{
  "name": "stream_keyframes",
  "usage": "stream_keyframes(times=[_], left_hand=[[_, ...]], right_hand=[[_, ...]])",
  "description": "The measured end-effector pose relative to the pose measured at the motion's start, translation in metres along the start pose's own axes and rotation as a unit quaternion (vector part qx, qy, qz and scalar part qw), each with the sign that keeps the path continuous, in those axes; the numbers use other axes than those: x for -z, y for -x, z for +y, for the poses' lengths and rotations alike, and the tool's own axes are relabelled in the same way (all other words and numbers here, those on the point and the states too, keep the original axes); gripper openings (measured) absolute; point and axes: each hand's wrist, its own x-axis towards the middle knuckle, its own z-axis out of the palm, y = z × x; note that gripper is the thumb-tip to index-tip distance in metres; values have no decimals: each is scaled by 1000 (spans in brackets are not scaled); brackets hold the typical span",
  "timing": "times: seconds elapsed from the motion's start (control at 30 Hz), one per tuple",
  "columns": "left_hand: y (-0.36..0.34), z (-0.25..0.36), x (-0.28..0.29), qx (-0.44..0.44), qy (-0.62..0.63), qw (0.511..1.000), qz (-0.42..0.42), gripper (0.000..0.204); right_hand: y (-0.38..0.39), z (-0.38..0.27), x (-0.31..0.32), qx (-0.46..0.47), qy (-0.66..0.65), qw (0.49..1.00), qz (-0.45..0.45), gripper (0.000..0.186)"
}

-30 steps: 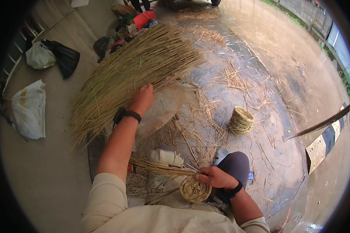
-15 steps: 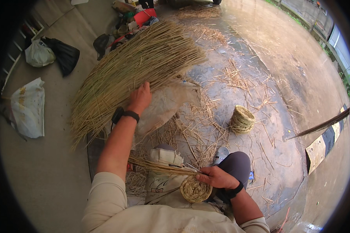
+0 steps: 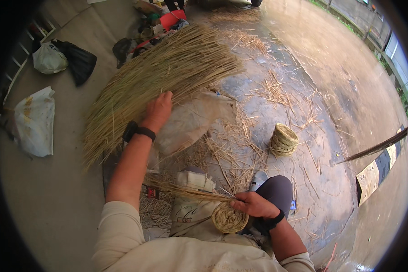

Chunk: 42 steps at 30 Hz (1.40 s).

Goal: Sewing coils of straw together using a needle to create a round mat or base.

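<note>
My left hand (image 3: 158, 109) is closed at the near edge of a wide heap of long dry straw (image 3: 167, 68); whatever its fingers hold, if anything, is hidden. Over my lap, my right hand (image 3: 257, 204) grips the end of a thin straw bundle (image 3: 190, 194) that trails off to the left. Just below those fingers is a round coiled straw piece (image 3: 230, 217), its spiral side facing up. A thin, pale, pointed sliver shows beside the right fingertips, too small to name. A small woven straw basket (image 3: 284, 140) lies tilted on the floor beyond my right knee.
Loose straw scraps (image 3: 231, 154) litter the floor ahead, beside a crumpled sheet (image 3: 197, 120). At the left are a white sack (image 3: 35, 121), a pale bag (image 3: 49, 59) and a black bag (image 3: 77, 63). A black-and-yellow strip (image 3: 371, 170) lies at the right.
My left hand has shifted a little leftward along the heap's edge, and straw near it looks blurred. My right hand keeps its grip on the bundle above the coiled piece.
</note>
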Motion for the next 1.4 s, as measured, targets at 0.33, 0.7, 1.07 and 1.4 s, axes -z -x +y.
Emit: stream_keyframes(times=[0.33,0.7,1.07,1.4], left_hand=[[12,-15,125,54,-27,998,9,33],[176,-4,306,38,170,982,72,39],[371,143,196,-17,319,910,-265,45],[365,175,156,-65,318,921,-217,50]], right_hand=[[1,0,-4,-2,-6,1000,21,37],[14,-25,-51,106,113,977,143,28],[81,-34,-48,98,84,913,388,29],[112,-45,-65,72,124,895,423,29]])
